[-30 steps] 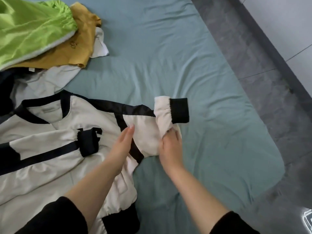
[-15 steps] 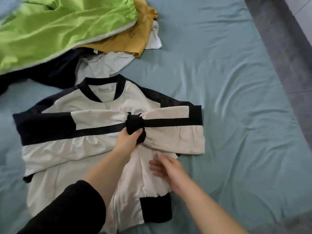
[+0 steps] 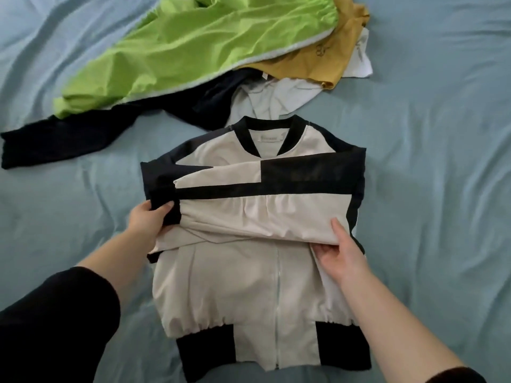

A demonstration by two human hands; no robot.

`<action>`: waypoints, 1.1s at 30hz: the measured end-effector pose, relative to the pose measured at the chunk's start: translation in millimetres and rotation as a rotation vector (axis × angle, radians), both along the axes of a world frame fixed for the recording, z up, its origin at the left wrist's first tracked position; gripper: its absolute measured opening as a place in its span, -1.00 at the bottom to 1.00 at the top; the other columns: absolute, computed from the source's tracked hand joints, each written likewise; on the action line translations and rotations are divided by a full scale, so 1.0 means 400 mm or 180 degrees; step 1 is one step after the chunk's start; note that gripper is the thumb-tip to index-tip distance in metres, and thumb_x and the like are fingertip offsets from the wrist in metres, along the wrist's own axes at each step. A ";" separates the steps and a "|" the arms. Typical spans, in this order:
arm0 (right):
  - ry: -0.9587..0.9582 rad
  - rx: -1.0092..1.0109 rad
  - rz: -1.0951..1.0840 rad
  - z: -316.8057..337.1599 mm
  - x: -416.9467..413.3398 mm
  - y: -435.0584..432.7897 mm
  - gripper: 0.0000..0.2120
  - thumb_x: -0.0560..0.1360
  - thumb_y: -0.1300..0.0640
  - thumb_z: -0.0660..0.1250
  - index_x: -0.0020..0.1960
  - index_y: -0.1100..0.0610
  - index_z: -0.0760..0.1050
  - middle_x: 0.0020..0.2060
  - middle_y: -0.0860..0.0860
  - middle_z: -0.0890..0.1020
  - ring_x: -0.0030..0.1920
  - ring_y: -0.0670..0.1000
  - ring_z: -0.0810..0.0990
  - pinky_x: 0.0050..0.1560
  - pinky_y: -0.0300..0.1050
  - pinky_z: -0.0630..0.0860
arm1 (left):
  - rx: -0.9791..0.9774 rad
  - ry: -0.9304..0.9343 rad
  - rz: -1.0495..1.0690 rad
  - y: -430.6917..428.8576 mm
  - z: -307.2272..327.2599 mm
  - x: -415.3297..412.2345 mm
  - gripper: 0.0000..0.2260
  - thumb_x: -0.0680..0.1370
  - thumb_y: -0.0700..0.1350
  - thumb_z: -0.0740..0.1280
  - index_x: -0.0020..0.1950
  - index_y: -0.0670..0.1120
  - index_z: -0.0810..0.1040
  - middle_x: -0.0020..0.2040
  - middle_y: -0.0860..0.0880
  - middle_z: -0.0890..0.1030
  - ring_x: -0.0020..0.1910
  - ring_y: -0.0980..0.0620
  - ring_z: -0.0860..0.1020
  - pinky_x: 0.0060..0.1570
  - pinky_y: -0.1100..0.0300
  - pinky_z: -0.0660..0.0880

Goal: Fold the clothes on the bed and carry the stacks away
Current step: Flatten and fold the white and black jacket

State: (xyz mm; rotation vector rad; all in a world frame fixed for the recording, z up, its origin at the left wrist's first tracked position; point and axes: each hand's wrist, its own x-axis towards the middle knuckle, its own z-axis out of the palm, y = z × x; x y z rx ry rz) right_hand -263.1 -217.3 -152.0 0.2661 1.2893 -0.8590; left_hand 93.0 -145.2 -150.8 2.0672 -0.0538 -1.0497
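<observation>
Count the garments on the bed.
5: jacket in front; piled behind it, a green garment, yellow garment, white garment, navy garment; more may be hidden underneath.

Tips of right hand [image 3: 343, 255] fingers [image 3: 325, 249] under folded sleeve [image 3: 262, 219]; collar label [image 3: 269, 138] text illegible.

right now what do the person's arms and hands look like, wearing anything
The left hand and right hand are bare: no gloves, rings or watch show. Black left sleeve and right sleeve, both pushed up the forearms.
</observation>
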 end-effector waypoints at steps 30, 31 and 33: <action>0.0376 -0.0284 0.0360 0.034 0.077 0.091 -0.52 0.45 -0.27 0.31 0.14 0.09 0.54 0.07 0.03 0.66 0.09 0.02 0.61 0.16 -0.03 0.52 | 0.0256 -0.0391 -0.0418 0.000 -0.001 -0.030 -0.70 0.55 -0.15 0.37 0.27 -0.15 0.48 0.19 -0.17 0.57 0.06 -0.11 0.57 0.03 0.07 0.54; 0.0770 -0.0141 0.0715 0.045 0.082 0.112 -0.54 0.47 -0.30 0.27 0.02 0.11 0.53 -0.08 0.01 0.65 -0.06 -0.02 0.61 -0.01 -0.08 0.53 | 0.0619 -0.0893 -0.0600 0.000 0.000 -0.038 -0.60 0.53 -0.13 0.37 0.35 -0.12 0.41 0.29 -0.18 0.50 0.20 -0.17 0.50 0.17 0.00 0.45; 0.1912 -0.0176 0.1589 0.074 0.104 0.159 -0.56 0.50 -0.32 0.19 -0.24 0.05 0.42 -0.39 -0.08 0.52 -0.37 -0.10 0.47 -0.29 -0.16 0.41 | 0.1026 -0.1942 -0.1046 -0.006 0.019 -0.072 -0.42 0.49 -0.07 0.35 0.47 -0.01 0.22 0.45 -0.16 0.28 0.42 -0.20 0.26 0.38 -0.11 0.18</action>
